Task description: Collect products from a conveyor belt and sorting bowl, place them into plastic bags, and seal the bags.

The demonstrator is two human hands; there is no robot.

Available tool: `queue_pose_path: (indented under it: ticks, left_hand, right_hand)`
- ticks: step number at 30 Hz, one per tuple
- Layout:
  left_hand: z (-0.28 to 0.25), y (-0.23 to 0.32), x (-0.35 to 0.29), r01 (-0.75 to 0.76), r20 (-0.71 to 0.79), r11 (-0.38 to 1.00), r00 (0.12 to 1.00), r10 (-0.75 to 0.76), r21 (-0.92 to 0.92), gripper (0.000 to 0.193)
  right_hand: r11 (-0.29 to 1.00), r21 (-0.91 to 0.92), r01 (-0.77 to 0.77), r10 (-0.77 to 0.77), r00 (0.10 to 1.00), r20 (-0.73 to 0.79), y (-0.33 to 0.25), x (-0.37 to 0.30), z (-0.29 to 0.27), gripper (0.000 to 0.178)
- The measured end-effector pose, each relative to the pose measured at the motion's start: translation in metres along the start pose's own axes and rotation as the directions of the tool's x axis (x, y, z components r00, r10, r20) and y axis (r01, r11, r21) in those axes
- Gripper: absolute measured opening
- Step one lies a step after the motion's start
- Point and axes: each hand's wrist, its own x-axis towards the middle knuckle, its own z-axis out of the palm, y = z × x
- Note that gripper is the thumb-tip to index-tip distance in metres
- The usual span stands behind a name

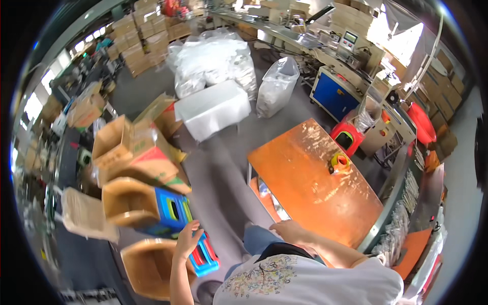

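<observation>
My left hand hangs with its fingers apart over the near end of a blue and red plastic piece. Whether it touches that piece I cannot tell. Just beyond it lies a blue plastic piece with a green-rimmed opening. Left of these stand two open cardboard boxes, a nearer box and a farther box. My right hand is by my thigh at the near edge of an orange-topped table, fingers loosely stretched, holding nothing visible. A yellow and red tape roll sits on the tabletop.
More cartons are piled ahead on the left. A white foam-like block, a heap of clear bags and a bagged bin stand farther off. A red plastic piece and a blue-doored machine are beyond the table.
</observation>
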Motion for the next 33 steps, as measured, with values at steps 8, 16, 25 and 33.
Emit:
queue_pose_path:
  ticks: [8, 16, 25, 33]
  left_hand:
    - [-0.018, -0.005, 0.313, -0.012, 0.085, 0.983, 0.996, 0.028, -0.183, 0.023]
    - [-0.043, -0.056, 0.53, -0.479, 0.665, 0.61, 0.74, -0.106, 0.631, 0.022]
    - [0.041, 0.114, 0.878, -0.72, 0.744, 0.427, 0.652, 0.145, 0.548, 0.034]
    - [0.265, 0.307, 0.994, -0.911, 0.912, 0.397, 0.062, 0.406, -0.115, 0.035]
  right_hand:
    - [0.989, -0.037, -0.144, 0.134, 0.972, -0.191, 0.092, 0.219, -0.094, 0.025]
    - [0.988, 0.096, 0.124, -0.092, 0.955, -0.282, 0.095, 0.41, -0.242, 0.016]
    - [0.733, 0.186, -0.654, 0.653, 0.6, -0.461, 0.285, 0.456, -0.245, 0.017]
    - [-0.023, 0.697, -0.717, 0.97, 0.153, 0.19, 0.32, 0.394, -0.235, 0.028]
